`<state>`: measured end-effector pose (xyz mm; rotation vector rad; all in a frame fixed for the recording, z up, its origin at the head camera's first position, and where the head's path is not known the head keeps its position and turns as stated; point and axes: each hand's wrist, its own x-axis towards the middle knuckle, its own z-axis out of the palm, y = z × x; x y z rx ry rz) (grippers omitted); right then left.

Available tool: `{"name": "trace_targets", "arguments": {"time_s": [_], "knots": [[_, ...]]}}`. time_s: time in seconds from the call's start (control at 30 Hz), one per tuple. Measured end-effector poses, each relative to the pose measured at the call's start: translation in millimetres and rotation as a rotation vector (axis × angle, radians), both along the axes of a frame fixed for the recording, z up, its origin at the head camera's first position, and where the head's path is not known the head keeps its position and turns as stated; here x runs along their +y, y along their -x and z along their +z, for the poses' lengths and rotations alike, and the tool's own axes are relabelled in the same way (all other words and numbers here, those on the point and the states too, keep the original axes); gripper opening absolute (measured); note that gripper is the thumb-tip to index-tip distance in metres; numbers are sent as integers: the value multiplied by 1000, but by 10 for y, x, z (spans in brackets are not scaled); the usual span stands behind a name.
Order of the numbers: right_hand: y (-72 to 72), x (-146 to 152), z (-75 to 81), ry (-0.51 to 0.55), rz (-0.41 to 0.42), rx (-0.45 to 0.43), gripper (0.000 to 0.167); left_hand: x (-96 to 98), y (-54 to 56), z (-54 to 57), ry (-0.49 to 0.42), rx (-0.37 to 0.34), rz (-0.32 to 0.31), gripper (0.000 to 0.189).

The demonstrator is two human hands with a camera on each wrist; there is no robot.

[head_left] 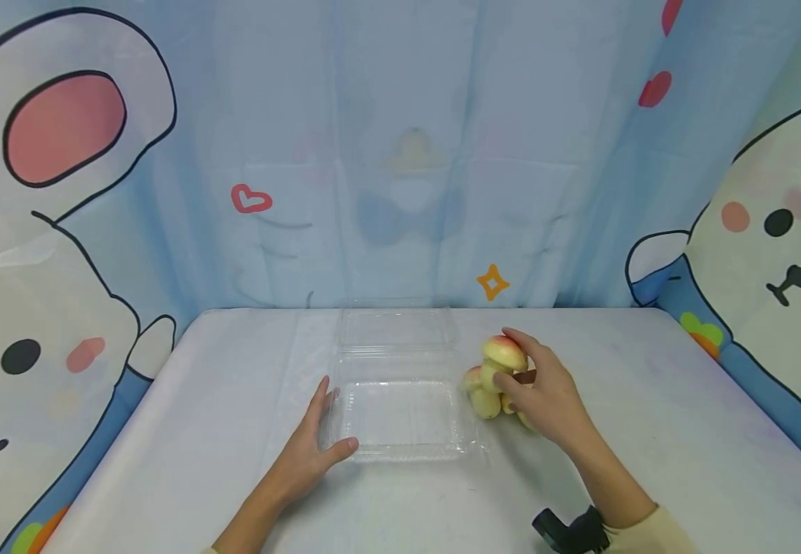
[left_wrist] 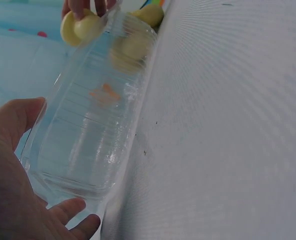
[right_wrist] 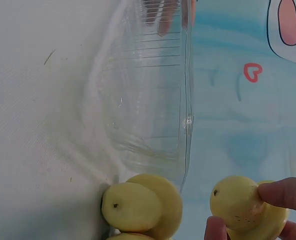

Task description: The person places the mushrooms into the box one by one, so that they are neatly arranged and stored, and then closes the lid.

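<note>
A clear plastic clamshell box lies unfolded on the white table, its lid laid back toward the curtain. My left hand rests at the box's left side, fingers and thumb spread along the rim. Between thumb and fingers, my right hand pinches a yellow mushroom-shaped fruit with a reddish top, just right of the box. Beneath it, several similar fruits are clustered on the table against the box's right side. The left wrist view shows some of them through the clear wall.
A pale blue curtain printed with cartoon animals hangs right behind the table's back edge. White cloth covers the table. A black wrist device sits at the right sleeve.
</note>
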<state>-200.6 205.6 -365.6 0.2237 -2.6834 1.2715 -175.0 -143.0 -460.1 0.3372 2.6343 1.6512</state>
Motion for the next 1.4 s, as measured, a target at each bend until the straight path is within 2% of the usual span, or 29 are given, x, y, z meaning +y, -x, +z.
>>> {"name": "trace_targets", "arguments": {"time_s": [0.83, 1.03, 1.4], "knots": [[174, -407, 18, 4, 103, 17, 65, -7, 31, -36, -11, 2, -2, 103], [263, -503, -15, -22, 124, 0, 67, -7, 41, -29, 5, 1, 12, 103], [361, -641, -115, -56, 189, 48, 65, -2, 43, -37, -4, -13, 12, 104]]}}
